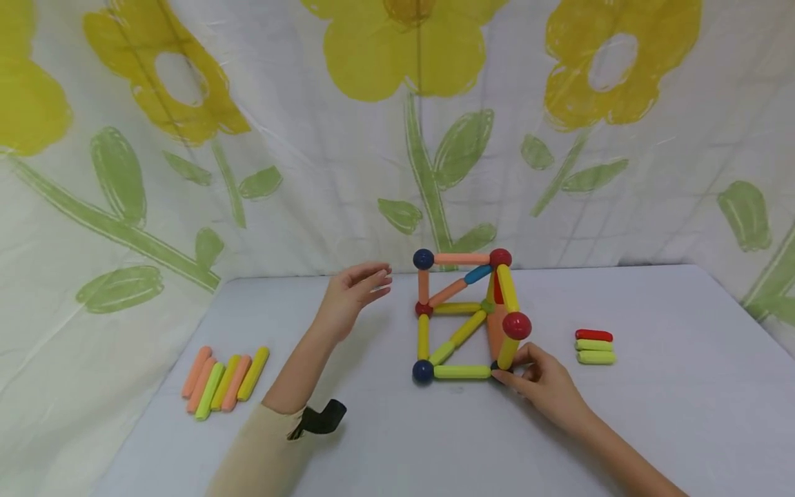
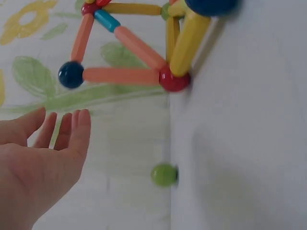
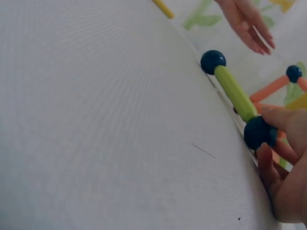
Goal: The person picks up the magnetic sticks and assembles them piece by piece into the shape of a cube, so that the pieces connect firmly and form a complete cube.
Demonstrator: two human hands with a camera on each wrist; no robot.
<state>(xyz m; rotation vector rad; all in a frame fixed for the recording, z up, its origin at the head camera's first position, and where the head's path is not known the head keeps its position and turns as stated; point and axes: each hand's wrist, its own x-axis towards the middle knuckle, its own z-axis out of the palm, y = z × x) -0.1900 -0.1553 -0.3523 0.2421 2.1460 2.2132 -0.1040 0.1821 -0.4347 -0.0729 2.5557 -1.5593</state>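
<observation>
One multicoloured, glossy rod-and-ball frame (image 1: 461,308); right hand (image 1: 549,386) pinching its near-right round navy ball (image 3: 259,132); left hand (image 1: 355,297) empty, fingers relaxed, left of frame. Step, apparently: corner-steadying; next move likely needs gentle grip.

Gleaming glossily on the blue ball (image 3: 257,133) at three o'clock in the right wrist view; in the head view, shining softly like smooth plastic along the sticks (image 1: 225,382) at eight. Showing thin, creased cloth in the curtain (image 1: 348,172) at twelve. Looking matt across the tabletop (image 1: 385,442) at six and like matt cloth on the sleeve (image 1: 261,449) at seven.
</observation>
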